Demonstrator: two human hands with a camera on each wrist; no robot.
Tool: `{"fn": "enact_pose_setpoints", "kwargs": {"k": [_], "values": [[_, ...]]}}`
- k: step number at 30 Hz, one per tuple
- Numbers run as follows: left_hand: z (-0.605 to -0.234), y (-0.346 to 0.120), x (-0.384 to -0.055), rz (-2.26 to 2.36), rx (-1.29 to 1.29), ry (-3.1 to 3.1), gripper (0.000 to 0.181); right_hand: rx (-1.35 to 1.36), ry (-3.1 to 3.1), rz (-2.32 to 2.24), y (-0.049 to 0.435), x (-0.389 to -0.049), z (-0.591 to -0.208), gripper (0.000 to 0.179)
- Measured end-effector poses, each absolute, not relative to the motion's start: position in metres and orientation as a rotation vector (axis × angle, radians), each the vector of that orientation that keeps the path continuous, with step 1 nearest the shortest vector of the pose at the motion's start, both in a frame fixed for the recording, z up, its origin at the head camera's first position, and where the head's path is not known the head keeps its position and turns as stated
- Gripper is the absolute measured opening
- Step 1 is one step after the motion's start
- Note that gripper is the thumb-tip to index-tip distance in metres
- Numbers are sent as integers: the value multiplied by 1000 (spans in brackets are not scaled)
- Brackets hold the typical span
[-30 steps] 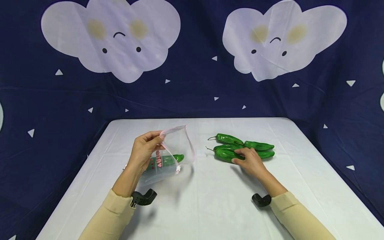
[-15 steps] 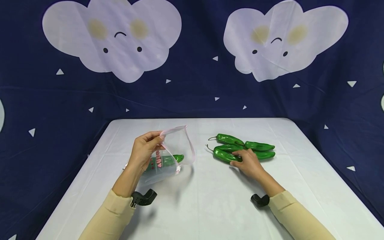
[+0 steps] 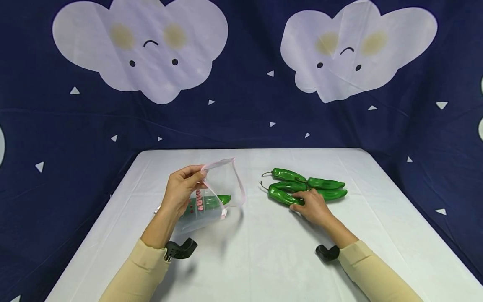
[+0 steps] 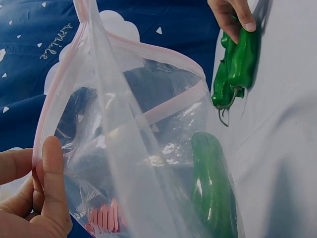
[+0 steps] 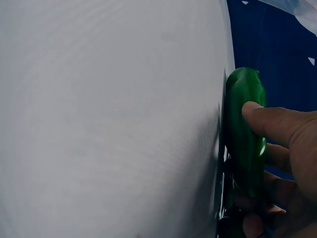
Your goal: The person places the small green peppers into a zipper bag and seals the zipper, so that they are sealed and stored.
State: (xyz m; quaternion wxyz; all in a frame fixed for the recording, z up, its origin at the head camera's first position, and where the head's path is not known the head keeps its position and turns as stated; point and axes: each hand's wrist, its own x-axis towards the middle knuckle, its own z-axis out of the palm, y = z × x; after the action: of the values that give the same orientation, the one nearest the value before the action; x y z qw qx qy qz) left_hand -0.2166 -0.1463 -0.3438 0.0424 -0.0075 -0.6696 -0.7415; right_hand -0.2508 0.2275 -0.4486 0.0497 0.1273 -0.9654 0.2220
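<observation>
My left hand [image 3: 183,187] pinches the pink-edged rim of a clear zip bag [image 3: 219,188] and holds its mouth wide; in the left wrist view the thumb [image 4: 55,183] presses the rim of the bag [image 4: 143,148]. One green pepper [image 3: 211,202] [image 4: 213,188] lies inside it. Several green peppers [image 3: 320,184] lie in a pile right of centre. My right hand [image 3: 311,204] grips the nearest pepper [image 3: 283,196] [image 5: 245,139] of that pile, fingers curled round it on the cloth.
A white cloth covers the table [image 3: 264,251]. A dark blue backdrop with white clouds [image 3: 241,84] hangs behind the table's far edge. Black wrist camera mounts [image 3: 180,248] sit at both sleeves.
My right hand has drawn slightly toward me and closed round the nearest pepper, which has shifted a little. The left hand and bag have not moved.
</observation>
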Motion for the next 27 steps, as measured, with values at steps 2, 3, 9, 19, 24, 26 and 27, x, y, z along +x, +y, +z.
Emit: {"fn": "enact_pose_setpoints", "kwargs": {"k": [2,3,9,19,24,26,27], "values": [[-344,-146,-217,-2269,-22,-2048,33,390,-2939,688,228,-250,-449,43],[-344,-146,-217,-2270,-22,-2047,33,393,-2937,695,229,-250,-450,43],[-345,-146,-217,-2274,-14,-2048,33,377,-2929,818,233,-248,-450,40],[-344,-147,-217,-2262,-1,-2059,32,389,-2877,921,234,-242,-445,39],[-344,-146,-217,-2264,0,-2057,32,379,-2871,943,234,-240,-442,40],[-344,-146,-217,-2265,-1,-2055,32,377,-2868,950,234,-240,-441,40],[-344,-146,-217,-2266,-1,-2055,32,377,-2867,952,234,-239,-440,40]]}}
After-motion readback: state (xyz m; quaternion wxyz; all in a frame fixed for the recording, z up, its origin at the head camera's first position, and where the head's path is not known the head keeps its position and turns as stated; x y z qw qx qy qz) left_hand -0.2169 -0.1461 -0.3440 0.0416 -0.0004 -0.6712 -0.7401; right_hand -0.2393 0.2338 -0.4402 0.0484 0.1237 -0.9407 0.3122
